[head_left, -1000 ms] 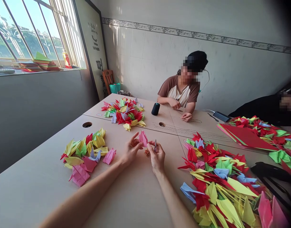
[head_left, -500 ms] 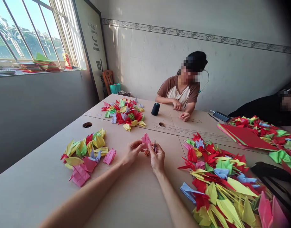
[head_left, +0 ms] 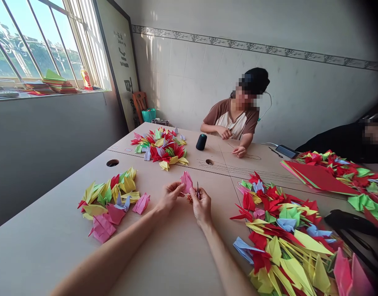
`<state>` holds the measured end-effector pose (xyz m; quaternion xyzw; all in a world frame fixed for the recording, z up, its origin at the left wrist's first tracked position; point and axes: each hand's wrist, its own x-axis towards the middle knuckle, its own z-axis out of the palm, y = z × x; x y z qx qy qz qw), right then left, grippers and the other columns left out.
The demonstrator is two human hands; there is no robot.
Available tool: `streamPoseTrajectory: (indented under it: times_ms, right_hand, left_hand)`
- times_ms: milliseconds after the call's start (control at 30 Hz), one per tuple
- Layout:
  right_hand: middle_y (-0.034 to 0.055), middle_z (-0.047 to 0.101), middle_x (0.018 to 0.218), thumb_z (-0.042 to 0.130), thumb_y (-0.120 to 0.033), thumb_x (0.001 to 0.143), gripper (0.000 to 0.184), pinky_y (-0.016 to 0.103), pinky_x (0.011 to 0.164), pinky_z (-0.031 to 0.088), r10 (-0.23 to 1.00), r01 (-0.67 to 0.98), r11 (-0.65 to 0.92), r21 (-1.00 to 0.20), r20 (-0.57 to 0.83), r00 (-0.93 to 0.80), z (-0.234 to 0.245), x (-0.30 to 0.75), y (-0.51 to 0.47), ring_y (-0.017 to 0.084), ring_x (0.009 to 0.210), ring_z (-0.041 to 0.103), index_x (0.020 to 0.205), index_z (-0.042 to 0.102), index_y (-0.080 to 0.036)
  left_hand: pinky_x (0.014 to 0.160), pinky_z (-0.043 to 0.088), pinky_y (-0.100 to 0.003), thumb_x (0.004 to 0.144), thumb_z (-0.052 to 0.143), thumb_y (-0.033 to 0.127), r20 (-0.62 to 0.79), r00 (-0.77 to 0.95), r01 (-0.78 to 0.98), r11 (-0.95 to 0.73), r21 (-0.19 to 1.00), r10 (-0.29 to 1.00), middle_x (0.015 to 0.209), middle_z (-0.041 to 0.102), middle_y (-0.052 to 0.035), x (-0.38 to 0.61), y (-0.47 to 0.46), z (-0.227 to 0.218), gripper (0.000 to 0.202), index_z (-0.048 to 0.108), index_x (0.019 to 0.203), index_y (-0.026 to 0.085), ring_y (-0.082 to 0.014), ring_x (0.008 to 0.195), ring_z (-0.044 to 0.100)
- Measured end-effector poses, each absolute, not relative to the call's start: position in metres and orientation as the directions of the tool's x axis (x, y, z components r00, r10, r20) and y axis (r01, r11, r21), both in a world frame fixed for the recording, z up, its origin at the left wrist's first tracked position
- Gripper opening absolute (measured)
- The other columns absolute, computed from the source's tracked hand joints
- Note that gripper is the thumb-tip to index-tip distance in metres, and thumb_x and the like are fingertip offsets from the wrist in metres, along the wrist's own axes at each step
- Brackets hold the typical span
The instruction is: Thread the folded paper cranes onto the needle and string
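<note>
A pink folded paper [head_left: 186,182] is pointing upward over the tabletop [head_left: 176,255], long axis leaning slightly left. Fingers of the left hand [head_left: 170,197] are gripping its lower left; those of the right hand [head_left: 202,207], its lower right and a slim tool [head_left: 198,188].

From head height, close above the near side of the table [head_left: 170,259], the one view looks forward and down across it, reaching the wall [head_left: 182,82] beyond and the window [head_left: 37,41] to its left.
</note>
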<state>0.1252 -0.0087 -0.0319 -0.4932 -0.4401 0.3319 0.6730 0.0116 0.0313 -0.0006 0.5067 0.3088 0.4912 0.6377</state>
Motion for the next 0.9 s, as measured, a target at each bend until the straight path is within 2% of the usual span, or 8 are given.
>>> streamPoseTrajectory:
  times_ms: [133, 333, 500, 633, 767, 900]
  right_hand:
    - [-0.0044, 0.048, 0.057, 0.057, -0.044, 0.081, 0.029, 0.02, 0.049, 0.036, 0.887, -0.028, 0.287, -0.957, 0.255, 0.384, -0.033, 0.124, -0.008, 0.008, 0.051, 0.041, 0.073, 0.052, -0.017]
    - [-0.0032, 0.05, 0.058, 0.058, -0.047, 0.08, 0.031, 0.021, 0.05, 0.038, 0.877, -0.032, 0.266, -0.963, 0.229, 0.422, -0.031, 0.123, -0.01, 0.01, 0.052, 0.045, 0.073, 0.052, -0.017]
    - [-0.005, 0.046, 0.054, 0.059, -0.046, 0.079, 0.031, 0.02, 0.047, 0.034, 0.88, -0.027, 0.272, -0.962, 0.237, 0.411, -0.03, 0.123, -0.009, 0.008, 0.049, 0.04, 0.072, 0.055, -0.016]
    - [-0.0051, 0.047, 0.055, 0.061, -0.048, 0.076, 0.033, 0.02, 0.046, 0.034, 0.882, -0.096, 0.258, -0.961, 0.194, 0.43, -0.031, 0.123, -0.006, 0.008, 0.047, 0.041, 0.078, 0.059, -0.016]
    - [-0.0016, 0.052, 0.062, 0.061, -0.051, 0.075, 0.037, 0.019, 0.044, 0.035, 0.882, -0.179, 0.251, -0.951, 0.149, 0.447, -0.031, 0.122, -0.005, 0.007, 0.048, 0.043, 0.075, 0.058, -0.014]
    - [-0.0004, 0.052, 0.063, 0.061, -0.052, 0.074, 0.039, 0.018, 0.043, 0.036, 0.871, -0.219, 0.262, -0.94, 0.133, 0.473, -0.029, 0.121, -0.006, 0.007, 0.049, 0.046, 0.07, 0.057, -0.014]
  left_hand:
    - [0.059, 0.043, -0.022, 0.071, 0.068, 0.038, 0.116, 0.329, -0.298, -0.013, 0.954, 0.937, 0.06, 0.054, 0.0009, 0.01, 0.032, 0.002, 0.026, 0.064, 0.065, 0.012, -0.0091, 0.058, 0.048]
    - [0.071, 0.047, -0.028, 0.072, 0.067, 0.035, 0.096, 0.421, -0.338, 0.058, 0.939, 0.902, 0.078, 0.063, -0.0042, 0.009, 0.029, 0.007, 0.023, 0.068, 0.079, 0.013, -0.0138, 0.071, 0.056]
    - [0.062, 0.044, -0.024, 0.067, 0.071, 0.032, 0.1, 0.338, -0.315, 0.012, 0.949, 0.936, 0.067, 0.061, -0.0023, 0.012, 0.029, 0.004, 0.021, 0.067, 0.07, 0.012, -0.0108, 0.062, 0.053]
    - [0.062, 0.046, -0.025, 0.061, 0.075, 0.033, 0.039, 0.302, -0.309, 0.059, 0.949, 0.952, 0.071, 0.063, -0.0026, 0.015, 0.04, 0.01, 0.029, 0.063, 0.079, 0.013, -0.0115, 0.062, 0.057]
    - [0.054, 0.046, -0.024, 0.053, 0.078, 0.03, 0.087, 0.084, -0.311, -0.057, 0.949, 0.993, 0.066, 0.06, 0.0012, 0.009, 0.08, 0.036, 0.037, 0.052, 0.076, 0.017, -0.0124, 0.059, 0.059]
    - [0.05, 0.041, -0.022, 0.056, 0.074, 0.02, 0.099, -0.213, -0.087, -0.119, 0.989, 0.972, 0.058, 0.055, 0.0023, -0.017, 0.14, 0.068, 0.025, 0.053, 0.068, 0.014, -0.0086, 0.05, 0.053]
